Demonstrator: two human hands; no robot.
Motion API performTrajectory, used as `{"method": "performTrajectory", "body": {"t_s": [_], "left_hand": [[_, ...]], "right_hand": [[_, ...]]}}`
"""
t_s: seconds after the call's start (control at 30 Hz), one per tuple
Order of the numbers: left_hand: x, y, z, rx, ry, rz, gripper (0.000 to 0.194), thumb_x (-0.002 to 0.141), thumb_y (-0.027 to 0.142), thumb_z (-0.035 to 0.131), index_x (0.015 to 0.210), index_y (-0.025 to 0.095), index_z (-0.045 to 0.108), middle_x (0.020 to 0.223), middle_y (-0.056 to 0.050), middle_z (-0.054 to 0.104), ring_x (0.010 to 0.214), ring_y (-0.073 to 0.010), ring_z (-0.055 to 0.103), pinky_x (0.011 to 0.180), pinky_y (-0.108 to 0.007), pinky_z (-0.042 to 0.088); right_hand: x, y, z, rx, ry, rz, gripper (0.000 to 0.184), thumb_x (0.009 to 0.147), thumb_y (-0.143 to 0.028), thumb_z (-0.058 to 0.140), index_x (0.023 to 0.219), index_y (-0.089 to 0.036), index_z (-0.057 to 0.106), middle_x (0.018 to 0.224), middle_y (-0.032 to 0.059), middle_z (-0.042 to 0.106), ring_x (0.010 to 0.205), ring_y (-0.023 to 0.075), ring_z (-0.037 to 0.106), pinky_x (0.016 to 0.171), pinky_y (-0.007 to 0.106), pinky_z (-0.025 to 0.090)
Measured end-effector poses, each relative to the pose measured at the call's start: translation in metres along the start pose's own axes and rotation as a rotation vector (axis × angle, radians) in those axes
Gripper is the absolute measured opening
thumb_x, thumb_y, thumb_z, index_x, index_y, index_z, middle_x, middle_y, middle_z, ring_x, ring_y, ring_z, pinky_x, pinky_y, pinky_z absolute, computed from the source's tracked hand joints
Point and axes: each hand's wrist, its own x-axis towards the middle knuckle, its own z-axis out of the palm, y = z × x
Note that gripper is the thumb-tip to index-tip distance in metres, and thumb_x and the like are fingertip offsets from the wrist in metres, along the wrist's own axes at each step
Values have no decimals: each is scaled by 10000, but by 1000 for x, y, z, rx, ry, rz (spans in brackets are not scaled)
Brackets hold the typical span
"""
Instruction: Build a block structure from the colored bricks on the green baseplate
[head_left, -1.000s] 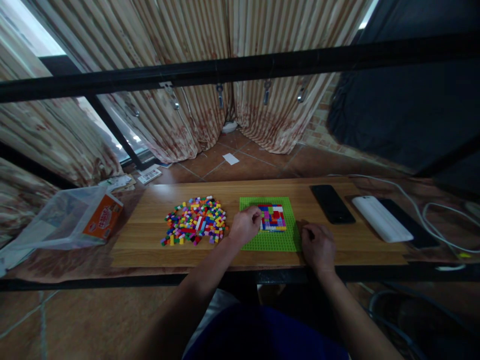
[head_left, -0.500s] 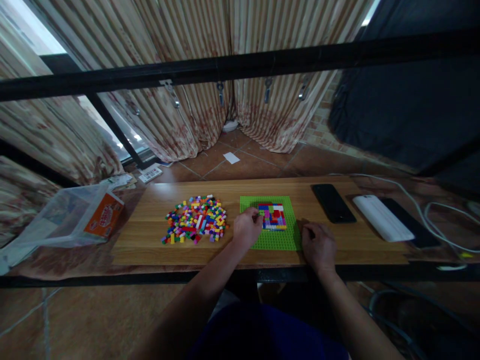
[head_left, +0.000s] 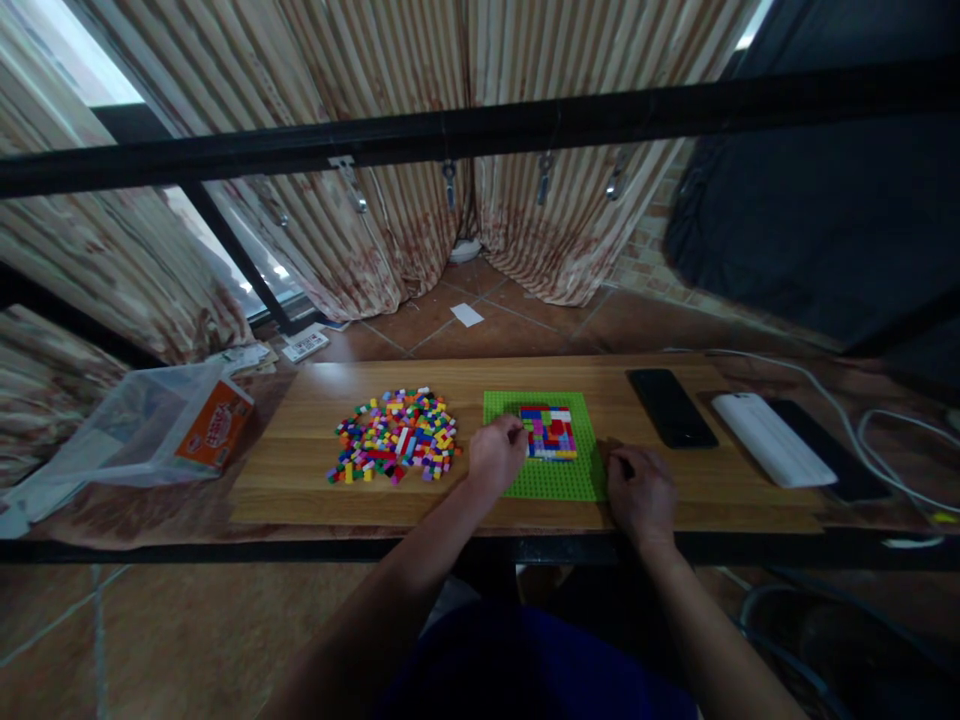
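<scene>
My left hand (head_left: 499, 452) rests over the left part of a green studded baseplate (head_left: 555, 484), its thumb and fingers pinched together. Whatever may be between those fingertips is too small to make out. Just right of them, a square block of red, blue, white and purple toy bricks (head_left: 550, 434) is fixed on the plate. At the plate's right edge lies my right hand (head_left: 643, 492), fingers curled in and closed; what they hold, if anything, is hidden. A loose heap of small coloured bricks (head_left: 397, 438) is spread left of my left hand.
On the wooden board (head_left: 300, 500) to the right lie a black phone (head_left: 671, 408) and a white oblong device (head_left: 772, 438), with a dark slab and a white cable beyond. A clear plastic box (head_left: 142, 425) with an orange label stands left. A black bar (head_left: 480, 135) crosses behind.
The view has shifted slightly, moving the scene a little to the right. Both hands keep nearly the same place at the baseplate, and the left fingers stay pinched beside the brick block.
</scene>
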Motion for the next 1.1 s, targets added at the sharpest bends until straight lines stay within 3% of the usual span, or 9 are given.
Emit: {"method": "performTrajectory", "body": {"t_s": [0.2, 0.57, 0.8, 1.1], "left_hand": [[3, -3, -1, 51, 7, 62, 165, 898, 272, 539, 884, 239, 700, 852, -3, 731, 760, -141, 650, 730, -234, 466], [0, -1, -3, 81, -17, 37, 223, 892, 235, 496, 883, 233, 718, 786, -20, 726, 735, -158, 657, 707, -247, 466], [8, 3, -4, 121, -10, -35, 347, 947, 416, 468, 798, 225, 716, 769, -47, 728, 771, -178, 673, 679, -256, 447], [16, 3, -1, 42, -28, -147, 389, 890, 544, 550, 764, 224, 731, 735, -36, 724, 717, -172, 657, 593, -254, 396]], "right_hand": [[0, 1, 0, 13, 1, -13, 252, 893, -323, 476, 833, -188, 680, 894, 115, 694, 879, 238, 617, 830, 377, 492], [0, 1, 0, -8, 0, -27, 253, 892, -312, 473, 828, -187, 684, 876, 113, 698, 868, 240, 618, 820, 383, 489], [-1, 2, 0, 0, 15, -27, 257, 892, -310, 472, 830, -182, 686, 894, 120, 700, 883, 241, 621, 828, 383, 498], [1, -2, -2, -1, 10, -20, 252, 886, -317, 484, 820, -178, 683, 885, 121, 703, 877, 244, 622, 834, 384, 497]]}}
